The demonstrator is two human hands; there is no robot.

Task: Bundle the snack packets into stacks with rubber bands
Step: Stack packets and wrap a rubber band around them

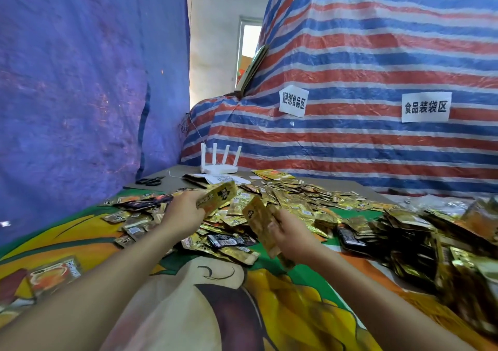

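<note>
A wide heap of gold and black snack packets (304,205) covers the middle and right of the table. My left hand (186,213) holds one gold packet (219,197) lifted above the heap, its black label facing up. My right hand (289,238) grips a small stack of gold packets (260,224) on edge, tilted toward me. The two hands are close together, a little apart. No rubber band is visible.
The table carries a colourful printed cloth (221,296). A white router (219,162), black scissors (149,181) and papers lie at the far edge. Orange packets (52,273) sit at the near left. A blue tarp stands left, a striped tarp (377,67) behind.
</note>
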